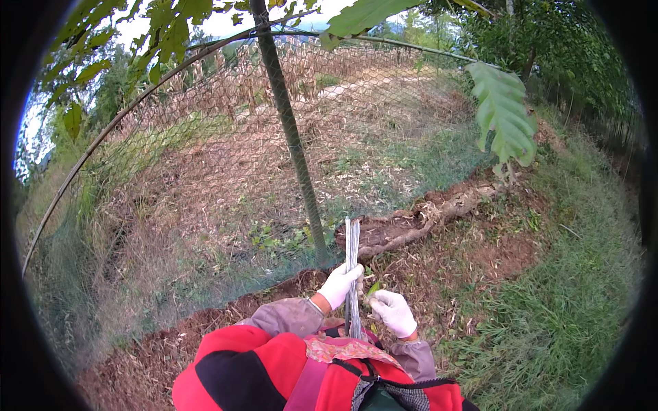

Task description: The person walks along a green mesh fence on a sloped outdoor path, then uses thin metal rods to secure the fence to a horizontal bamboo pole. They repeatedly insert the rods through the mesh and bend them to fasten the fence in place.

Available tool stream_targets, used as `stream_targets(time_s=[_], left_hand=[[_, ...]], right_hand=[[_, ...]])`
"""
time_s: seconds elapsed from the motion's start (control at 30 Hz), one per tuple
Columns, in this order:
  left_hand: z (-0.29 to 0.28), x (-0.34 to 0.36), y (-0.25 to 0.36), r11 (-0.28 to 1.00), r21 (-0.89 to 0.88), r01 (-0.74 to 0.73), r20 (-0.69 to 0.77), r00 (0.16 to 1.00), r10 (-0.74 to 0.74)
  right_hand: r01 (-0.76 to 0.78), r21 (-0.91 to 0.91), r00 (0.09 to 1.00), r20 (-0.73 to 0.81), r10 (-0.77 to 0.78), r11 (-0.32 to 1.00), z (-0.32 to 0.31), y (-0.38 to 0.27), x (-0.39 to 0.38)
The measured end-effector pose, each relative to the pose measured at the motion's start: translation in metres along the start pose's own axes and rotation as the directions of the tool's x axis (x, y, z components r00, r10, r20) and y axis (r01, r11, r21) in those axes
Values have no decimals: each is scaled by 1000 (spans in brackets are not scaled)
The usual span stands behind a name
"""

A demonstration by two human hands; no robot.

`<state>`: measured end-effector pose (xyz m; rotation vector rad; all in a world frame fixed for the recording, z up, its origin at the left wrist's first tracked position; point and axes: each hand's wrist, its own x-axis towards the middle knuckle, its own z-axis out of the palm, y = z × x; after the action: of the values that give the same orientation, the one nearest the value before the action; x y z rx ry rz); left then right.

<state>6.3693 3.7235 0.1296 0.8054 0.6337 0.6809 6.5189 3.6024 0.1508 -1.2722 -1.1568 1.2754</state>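
From my distant seat I am looking down past a red-and-black jacket point(236, 370) at two hands in pale gloves. The left hand point(338, 286) is closing snugly around a bundle of thin silvery strands point(353, 248) — fingers wrapping its middle, the grip narrow and full. The bundle is standing nearly upright in my view, just in front of the person's body, its upper end rising above the glove and its lower end showing against the clothing. The right hand point(394, 313) is hovering near the bundle, to its right and a little lower, with its fingers curling inward; I cannot tell whether they are pinching anything.

Ahead of the hands, a dark pole point(283, 103) is leaning a little, and a green net point(439, 133) is stretching out on both sides of it. A thin bent rod point(114, 122) is arching across the left side. Beyond the bundle, a rough log point(439, 216) is lying on reddish soil point(507, 257). Grass point(548, 342) is spreading over the lower right — and a large green leaf point(505, 113) is hanging at the upper right. Past the net, dry stalks point(274, 75) are standing in the field.
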Motion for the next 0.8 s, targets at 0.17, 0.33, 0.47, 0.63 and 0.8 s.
stream_targets(time_s=[0.17,0.33,0.47,0.63,0.8], left_hand=[[0,2,-1,1000,18,2,-91,996,-1],[-6,6,-1,1000,15,-18,-29,999,18],[-13,4,0,996,-91,-14,12,1000,16],[-14,0,5,997,-67,-31,7,999,32],[6,2,5,997,45,-58,142,989,51]], right_hand=[[-84,-66,996,-21,83,994,1,-2,-4],[-53,47,998,-17,54,997,-2,1,2],[40,-98,987,161,-24,994,-14,3,16],[119,-79,983,-133,-128,990,-30,-11,67],[189,-17,966,-176,-189,982,-31,-21,116]])
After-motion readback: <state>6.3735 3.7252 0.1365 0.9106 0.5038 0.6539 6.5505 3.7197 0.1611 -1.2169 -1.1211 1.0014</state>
